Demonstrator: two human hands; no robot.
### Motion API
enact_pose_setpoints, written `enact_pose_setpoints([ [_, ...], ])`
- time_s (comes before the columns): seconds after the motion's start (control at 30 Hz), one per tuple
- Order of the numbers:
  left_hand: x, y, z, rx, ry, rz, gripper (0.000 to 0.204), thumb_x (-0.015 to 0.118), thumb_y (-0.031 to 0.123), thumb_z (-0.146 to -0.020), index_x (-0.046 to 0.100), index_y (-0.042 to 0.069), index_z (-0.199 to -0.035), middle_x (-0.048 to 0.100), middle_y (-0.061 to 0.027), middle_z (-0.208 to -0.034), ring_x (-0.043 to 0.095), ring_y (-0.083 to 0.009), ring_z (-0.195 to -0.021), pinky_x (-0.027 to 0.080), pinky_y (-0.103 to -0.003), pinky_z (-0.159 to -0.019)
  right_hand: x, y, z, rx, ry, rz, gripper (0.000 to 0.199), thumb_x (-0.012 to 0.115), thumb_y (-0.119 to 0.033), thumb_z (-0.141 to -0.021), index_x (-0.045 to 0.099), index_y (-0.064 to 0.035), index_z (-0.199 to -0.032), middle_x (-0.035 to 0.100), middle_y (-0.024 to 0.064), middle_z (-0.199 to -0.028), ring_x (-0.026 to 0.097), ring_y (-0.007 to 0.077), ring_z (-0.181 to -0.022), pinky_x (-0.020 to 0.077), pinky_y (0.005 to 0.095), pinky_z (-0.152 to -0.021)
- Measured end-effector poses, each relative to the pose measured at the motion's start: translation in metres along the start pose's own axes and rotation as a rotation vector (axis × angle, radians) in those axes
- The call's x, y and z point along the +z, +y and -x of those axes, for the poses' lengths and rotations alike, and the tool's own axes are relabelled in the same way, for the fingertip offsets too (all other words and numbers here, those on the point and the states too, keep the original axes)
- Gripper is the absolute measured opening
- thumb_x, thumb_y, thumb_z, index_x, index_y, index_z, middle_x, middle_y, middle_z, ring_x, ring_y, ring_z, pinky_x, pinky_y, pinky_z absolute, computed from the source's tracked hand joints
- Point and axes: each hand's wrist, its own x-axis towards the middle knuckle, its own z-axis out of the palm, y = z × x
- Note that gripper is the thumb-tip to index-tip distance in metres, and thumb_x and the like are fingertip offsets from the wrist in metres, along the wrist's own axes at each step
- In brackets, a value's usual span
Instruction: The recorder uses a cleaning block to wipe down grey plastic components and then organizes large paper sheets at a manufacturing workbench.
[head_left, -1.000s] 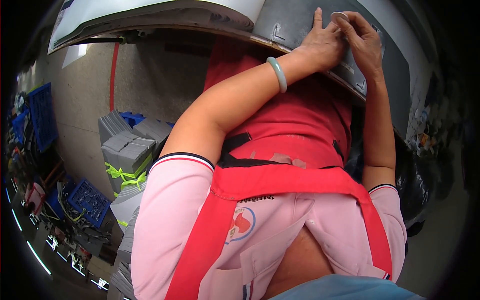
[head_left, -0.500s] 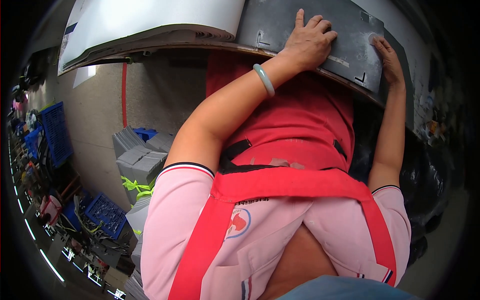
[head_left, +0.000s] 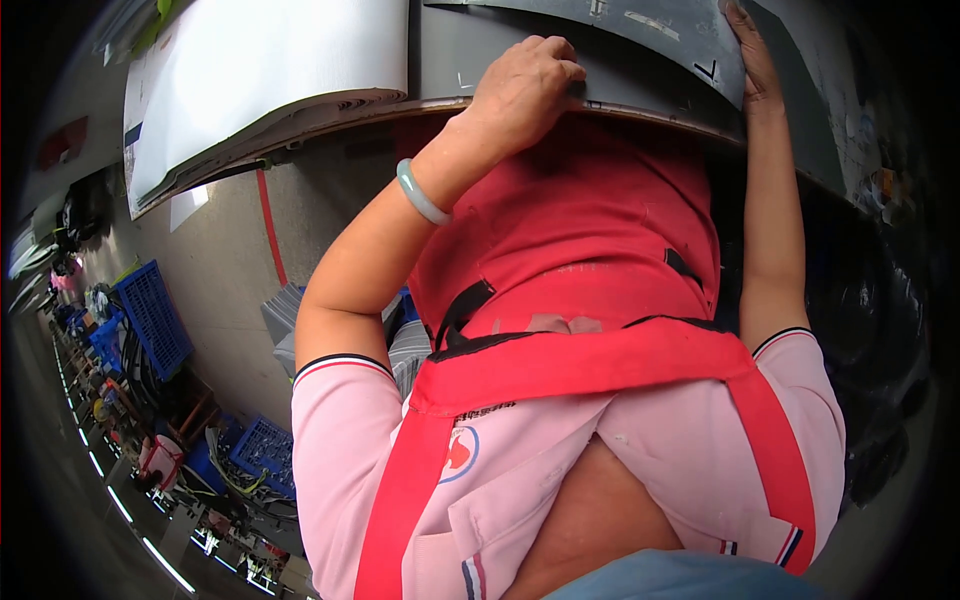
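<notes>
A dark grey template sheet (head_left: 660, 35) with L-shaped corner marks is lifted and bowed above a flat grey sheet (head_left: 445, 60) on the table. At its right edge my right hand (head_left: 755, 65) grips it, thumb and fingers closed on the corner side. My left hand (head_left: 525, 85) is curled over the table's front edge, on the grey sheet. A small dark thing (head_left: 577, 90) shows at its fingertips; its kind cannot be made out. A pale green bangle (head_left: 422, 193) circles my left wrist.
A thick stack of white sheets (head_left: 270, 80) with curled edges lies on the left of the table. On the floor at left are blue crates (head_left: 155, 315) and bundled grey sheets (head_left: 283, 310). Black plastic bags (head_left: 850, 330) stand at right.
The dark template has risen off the table and shifted away from me, with my right hand at its edge. My left hand has left the template, moved left and nearer, and curled up.
</notes>
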Motion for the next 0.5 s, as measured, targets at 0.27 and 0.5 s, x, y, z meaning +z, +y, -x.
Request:
enact_pose_setpoints([
  [0.27, -0.011, -0.013, -0.002, 0.126, -0.074, 0.070, 0.012, 0.071, 0.014, -0.084, 0.075, 0.006, -0.093, 0.068, -0.0051, -0.111, 0.064, -0.0281, -0.105, 0.054, -0.039, -0.090, 0.003, -0.001, 0.009, 0.022, -0.008, 0.051, 0.032, 0.069, -0.020, -0.096, 0.064, -0.0064, -0.124, 0.071, 0.0075, -0.111, 0.070, 0.0178, -0.098, 0.0580, 0.0312, -0.085],
  [0.5, -0.012, -0.017, -0.012, 0.106, -0.157, 0.087, 0.015, 0.072, 0.015, -0.083, 0.075, 0.006, -0.094, 0.068, -0.0069, -0.108, 0.065, -0.0282, -0.102, 0.054, -0.038, -0.086, -0.013, 0.000, 0.005, 0.018, -0.062, 0.037, 0.031, 0.070, -0.021, -0.096, 0.064, -0.0072, -0.123, 0.072, 0.0069, -0.109, 0.071, 0.0169, -0.094, 0.0585, 0.0305, -0.083],
])
